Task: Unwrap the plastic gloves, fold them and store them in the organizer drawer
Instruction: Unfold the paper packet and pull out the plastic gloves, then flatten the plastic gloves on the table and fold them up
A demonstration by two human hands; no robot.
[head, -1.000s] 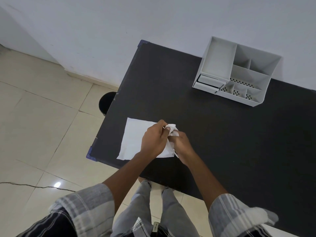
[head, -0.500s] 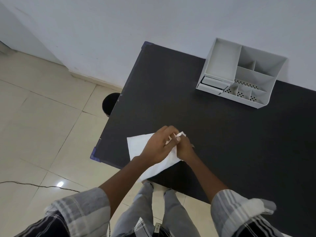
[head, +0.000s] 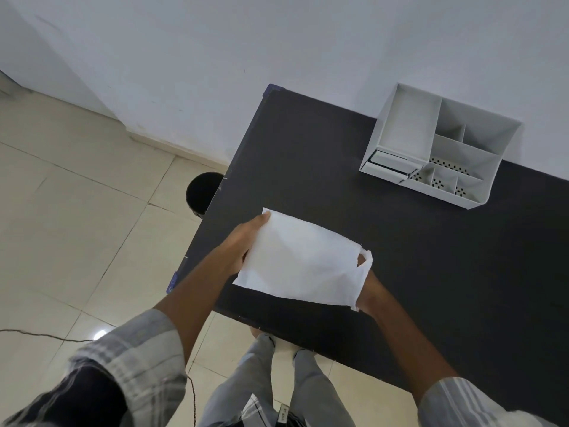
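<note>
Head view, looking down. A thin white plastic glove sheet [head: 300, 260] is spread flat between both hands at centre frame, above the near-left part of the matte black rectangular counter [head: 400, 260]. The sheet looks lifted rather than lying flat; contact with the counter cannot be confirmed.

Left hand [head: 238, 246]: closed on the sheet's left edge, thumb tip visible at the upper left corner, other fingers hidden behind the sheet.

Right hand [head: 368, 288]: mostly covered by the sheet's right edge, which curls over it; it grips that edge, finger detail not visible.

White plastic desk organizer with several open compartments [head: 443, 146] stands at upper right of frame, at the far edge of the counter against the pale wall [head: 277, 41]. Its small drawer [head: 389, 163] sits at the lower left of the organizer, well apart from the sheet.

Beige tiled floor [head: 77, 226] fills the left of frame; a round black object [head: 200, 192] stands on it just beside the counter's left edge.
</note>
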